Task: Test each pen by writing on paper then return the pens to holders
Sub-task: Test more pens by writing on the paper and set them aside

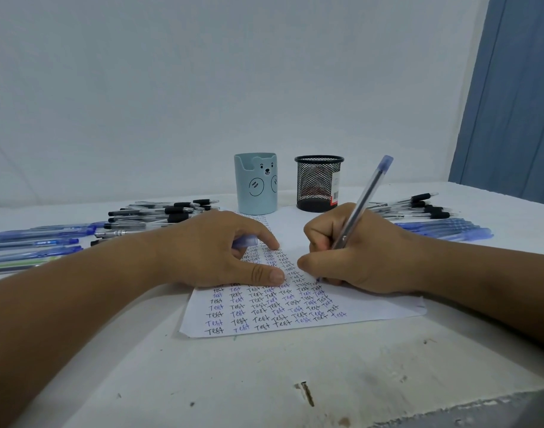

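Head view | we grip one pen [362,202] in right-hand fingers [318,239] | left hand [215,248] pinches cap [246,241], steadies one paper [295,316] | two holders [256,183]

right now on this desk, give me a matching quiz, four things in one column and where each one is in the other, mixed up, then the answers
Things
1. pen
2. cap
3. bear holder
4. mesh holder

Places
A. behind the paper, right of the other holder
B. in the right hand, tip on the paper
C. under the left hand fingers
D. behind the paper, left of the other holder

Pairs: 1-B, 2-C, 3-D, 4-A
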A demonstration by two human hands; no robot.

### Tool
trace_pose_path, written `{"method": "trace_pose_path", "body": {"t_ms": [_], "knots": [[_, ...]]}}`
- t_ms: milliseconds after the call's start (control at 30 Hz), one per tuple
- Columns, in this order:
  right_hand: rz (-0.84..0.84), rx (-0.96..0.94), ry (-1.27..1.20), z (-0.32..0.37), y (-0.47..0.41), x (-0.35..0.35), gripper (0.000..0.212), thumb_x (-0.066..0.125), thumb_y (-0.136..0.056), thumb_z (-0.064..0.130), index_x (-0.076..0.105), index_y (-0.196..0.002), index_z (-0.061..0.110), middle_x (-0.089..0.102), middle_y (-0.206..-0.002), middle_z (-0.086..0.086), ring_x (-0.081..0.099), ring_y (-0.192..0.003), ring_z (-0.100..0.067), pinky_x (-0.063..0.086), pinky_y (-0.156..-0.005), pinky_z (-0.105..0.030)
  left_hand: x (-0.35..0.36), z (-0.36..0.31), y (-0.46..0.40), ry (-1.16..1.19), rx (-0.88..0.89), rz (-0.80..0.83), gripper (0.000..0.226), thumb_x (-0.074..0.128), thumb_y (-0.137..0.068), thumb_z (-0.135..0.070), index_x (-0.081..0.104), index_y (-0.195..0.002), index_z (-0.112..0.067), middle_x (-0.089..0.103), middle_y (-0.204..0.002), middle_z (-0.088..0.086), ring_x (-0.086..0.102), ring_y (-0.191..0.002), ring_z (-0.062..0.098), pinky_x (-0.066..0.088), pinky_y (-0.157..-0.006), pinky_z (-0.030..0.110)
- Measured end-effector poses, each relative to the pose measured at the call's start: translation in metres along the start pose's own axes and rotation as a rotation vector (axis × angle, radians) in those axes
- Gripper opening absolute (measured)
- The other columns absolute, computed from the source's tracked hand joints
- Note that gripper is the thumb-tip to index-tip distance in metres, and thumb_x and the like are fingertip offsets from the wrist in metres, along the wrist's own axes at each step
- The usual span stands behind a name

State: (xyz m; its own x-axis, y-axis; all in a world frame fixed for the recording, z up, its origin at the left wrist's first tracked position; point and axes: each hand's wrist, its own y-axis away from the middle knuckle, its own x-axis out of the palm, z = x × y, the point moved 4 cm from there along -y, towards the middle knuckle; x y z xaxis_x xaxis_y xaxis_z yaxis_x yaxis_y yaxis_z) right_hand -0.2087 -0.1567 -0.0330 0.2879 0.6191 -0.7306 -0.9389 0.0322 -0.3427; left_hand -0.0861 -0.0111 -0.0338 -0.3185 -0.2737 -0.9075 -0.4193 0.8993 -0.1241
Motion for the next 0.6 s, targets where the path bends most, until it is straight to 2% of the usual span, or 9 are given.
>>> {"method": "trace_pose_path", "body": {"t_ms": [133, 200, 300, 433, 500, 600], "knots": [[-0.027, -0.024, 0.024, 0.0007, -0.0007, -0.0003, 0.042, 0.07, -0.083, 0.005, 0.04, -0.054, 0.013, 0.049, -0.056, -0.012, 0.043, -0.051, -0.012, 0.037, -0.051, -0.026, -0.0003, -0.0003, 0.0, -0.008, 0.007, 0.002, 0.066, 0.066, -0.057, -0.077, 0.066, -0.114, -0.043, 0.036, -0.052, -0.014, 0.038, -0.05, 0.004, 0.033, -0.06, 0.021], [-0.017, 0.002, -0.003, -0.0017, -0.0015, -0.0004, 0.042, 0.069, -0.082, 0.004, 0.04, -0.053, 0.012, 0.049, -0.054, -0.013, 0.047, -0.051, -0.015, 0.039, -0.052, -0.029, -0.0001, -0.0007, 0.0003, -0.015, 0.007, 0.002, 0.067, 0.066, -0.057, -0.078, 0.066, -0.114, -0.043, 0.037, -0.051, -0.014, 0.038, -0.05, 0.004, 0.034, -0.061, 0.022], [-0.012, 0.04, -0.066, -0.0041, -0.0008, -0.001, 0.045, 0.069, -0.084, 0.003, 0.04, -0.051, 0.014, 0.051, -0.05, -0.008, 0.056, -0.049, -0.011, 0.043, -0.052, -0.024, 0.0, -0.001, 0.0012, 0.008, -0.003, 0.002, 0.067, 0.066, -0.056, -0.078, 0.066, -0.113, -0.043, 0.036, -0.051, -0.014, 0.037, -0.05, 0.004, 0.034, -0.061, 0.023], [-0.018, -0.006, -0.001, -0.0004, -0.0022, 0.0006, 0.043, 0.069, -0.081, 0.003, 0.04, -0.052, 0.013, 0.05, -0.052, -0.009, 0.045, -0.051, -0.015, 0.038, -0.052, -0.03, -0.0001, -0.0028, 0.0019, 0.01, -0.013, 0.005, 0.065, 0.067, -0.057, -0.076, 0.066, -0.113, -0.043, 0.037, -0.049, -0.015, 0.037, -0.049, 0.004, 0.034, -0.061, 0.023], [-0.036, 0.002, -0.012, -0.0022, -0.002, -0.0006, 0.042, 0.069, -0.081, 0.003, 0.039, -0.052, 0.012, 0.047, -0.051, -0.006, 0.045, -0.05, -0.014, 0.038, -0.051, -0.029, 0.0, -0.0027, 0.0025, 0.01, -0.015, -0.002, 0.065, 0.067, -0.057, -0.077, 0.066, -0.113, -0.044, 0.037, -0.049, -0.015, 0.038, -0.049, 0.004, 0.034, -0.061, 0.022], [-0.085, 0.059, -0.252, -0.0041, -0.0009, -0.0012, 0.045, 0.077, -0.084, 0.014, 0.045, -0.054, 0.015, 0.052, -0.049, -0.006, 0.047, -0.042, -0.017, 0.037, -0.043, -0.023, -0.0004, -0.0041, 0.0052, -0.011, 0.014, -0.049, 0.056, 0.068, -0.066, -0.073, 0.062, -0.115, -0.047, 0.044, -0.053, -0.02, 0.043, -0.051, 0.002, 0.034, -0.059, 0.016]]}}
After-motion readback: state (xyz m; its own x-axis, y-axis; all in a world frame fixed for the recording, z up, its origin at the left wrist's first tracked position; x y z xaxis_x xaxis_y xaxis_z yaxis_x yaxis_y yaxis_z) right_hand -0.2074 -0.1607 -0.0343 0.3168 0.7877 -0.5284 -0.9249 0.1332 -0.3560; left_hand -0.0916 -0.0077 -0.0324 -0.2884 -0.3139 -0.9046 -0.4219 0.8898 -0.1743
